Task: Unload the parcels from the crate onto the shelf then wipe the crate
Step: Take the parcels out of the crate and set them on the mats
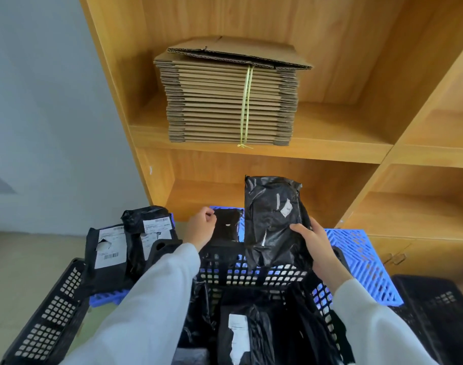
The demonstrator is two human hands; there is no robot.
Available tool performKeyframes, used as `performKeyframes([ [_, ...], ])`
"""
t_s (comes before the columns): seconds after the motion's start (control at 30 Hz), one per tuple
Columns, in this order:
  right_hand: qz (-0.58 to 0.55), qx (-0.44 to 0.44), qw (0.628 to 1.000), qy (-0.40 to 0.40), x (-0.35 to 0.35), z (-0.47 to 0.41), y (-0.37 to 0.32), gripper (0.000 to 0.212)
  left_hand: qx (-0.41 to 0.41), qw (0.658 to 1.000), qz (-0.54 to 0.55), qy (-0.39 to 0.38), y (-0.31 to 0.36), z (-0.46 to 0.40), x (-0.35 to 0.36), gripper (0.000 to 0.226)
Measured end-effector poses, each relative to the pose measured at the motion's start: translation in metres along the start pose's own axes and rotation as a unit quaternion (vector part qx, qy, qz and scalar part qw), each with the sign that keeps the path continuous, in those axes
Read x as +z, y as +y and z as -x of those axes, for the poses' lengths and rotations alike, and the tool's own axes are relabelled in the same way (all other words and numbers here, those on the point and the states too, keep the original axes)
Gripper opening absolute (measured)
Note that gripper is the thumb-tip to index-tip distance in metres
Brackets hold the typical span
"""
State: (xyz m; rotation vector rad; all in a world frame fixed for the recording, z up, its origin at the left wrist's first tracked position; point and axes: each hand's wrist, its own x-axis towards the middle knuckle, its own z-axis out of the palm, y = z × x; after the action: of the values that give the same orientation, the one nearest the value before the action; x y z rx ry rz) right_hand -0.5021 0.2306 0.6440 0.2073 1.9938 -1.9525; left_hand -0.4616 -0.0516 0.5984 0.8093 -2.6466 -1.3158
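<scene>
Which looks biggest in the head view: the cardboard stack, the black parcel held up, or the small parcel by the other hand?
1. Cardboard stack
2. Held parcel in the right hand
3. Small parcel by the left hand

The stack sits farther away, so it is truly bigger.

The right hand [320,248] grips a crinkled black plastic parcel [273,222] upright above the black lattice plastic crate [251,275]. The left hand [200,227] pinches a smaller black parcel [226,227]. Bundled flat cardboard boxes [230,101] sit on the wooden shelf [330,146].
</scene>
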Motion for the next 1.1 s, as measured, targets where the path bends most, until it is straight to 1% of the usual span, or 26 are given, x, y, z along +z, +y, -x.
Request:
performKeyframes([
  [0.1,0.007,0.042,0.999,0.010,0.002,-0.043,-0.006,0.030,-0.031,0.993,-0.116,0.018,-0.002,-0.004,0.017,0.030],
  [0.17,0.029,0.072,0.997,0.012,0.008,-0.072,-0.008,0.034,-0.044,0.982,-0.179,0.026,-0.001,-0.004,0.025,0.035],
  [0.27,0.060,0.123,0.991,0.005,0.017,-0.117,-0.002,0.039,-0.071,0.972,-0.218,0.048,-0.003,-0.006,0.030,0.033],
  [0.37,0.105,0.176,0.979,-0.013,0.027,-0.154,0.011,0.035,-0.058,0.964,-0.256,0.053,-0.008,-0.009,0.034,0.030],
  [0.5,0.199,0.250,0.947,-0.041,0.041,-0.199,0.032,0.031,-0.036,0.957,-0.279,0.069,-0.013,-0.011,0.038,0.029],
  [0.6,0.268,0.282,0.919,-0.064,0.049,-0.227,0.049,0.030,-0.028,0.953,-0.291,0.082,-0.013,-0.012,0.040,0.028],
  [0.7,0.286,0.304,0.906,-0.069,0.056,-0.240,0.064,0.023,-0.028,0.950,-0.299,0.091,-0.012,-0.010,0.042,0.030],
  [0.8,0.306,0.319,0.894,-0.076,0.063,-0.245,0.076,0.034,-0.027,0.946,-0.302,0.111,-0.010,-0.007,0.042,0.031],
  [0.87,0.326,0.307,0.890,-0.082,0.066,-0.245,0.078,0.048,-0.026,0.946,-0.302,0.115,-0.008,-0.006,0.042,0.031],
  [0.9,0.345,0.301,0.885,-0.086,0.069,-0.243,0.077,0.052,-0.027,0.946,-0.302,0.114,-0.008,-0.007,0.042,0.030],
  [0.93,0.365,0.290,0.880,-0.093,0.068,-0.243,0.078,0.049,-0.028,0.946,-0.302,0.114,-0.008,-0.007,0.042,0.030],
  [0.97,0.372,0.286,0.877,-0.102,0.066,-0.243,0.081,0.040,-0.027,0.946,-0.303,0.113,-0.008,-0.007,0.041,0.030],
  [1.0,0.361,0.283,0.881,-0.112,0.061,-0.243,0.084,0.027,-0.025,0.946,-0.304,0.113,-0.007,-0.007,0.041,0.029],
  [1.03,0.341,0.268,0.893,-0.119,0.055,-0.242,0.089,0.016,-0.024,0.946,-0.304,0.113,-0.006,-0.006,0.040,0.029],
  [1.07,0.325,0.252,0.903,-0.128,0.049,-0.241,0.090,0.009,-0.024,0.946,-0.303,0.114,-0.006,-0.006,0.040,0.028],
  [1.1,0.324,0.234,0.906,-0.136,0.043,-0.238,0.088,0.008,-0.023,0.946,-0.302,0.115,-0.006,-0.006,0.040,0.028],
])
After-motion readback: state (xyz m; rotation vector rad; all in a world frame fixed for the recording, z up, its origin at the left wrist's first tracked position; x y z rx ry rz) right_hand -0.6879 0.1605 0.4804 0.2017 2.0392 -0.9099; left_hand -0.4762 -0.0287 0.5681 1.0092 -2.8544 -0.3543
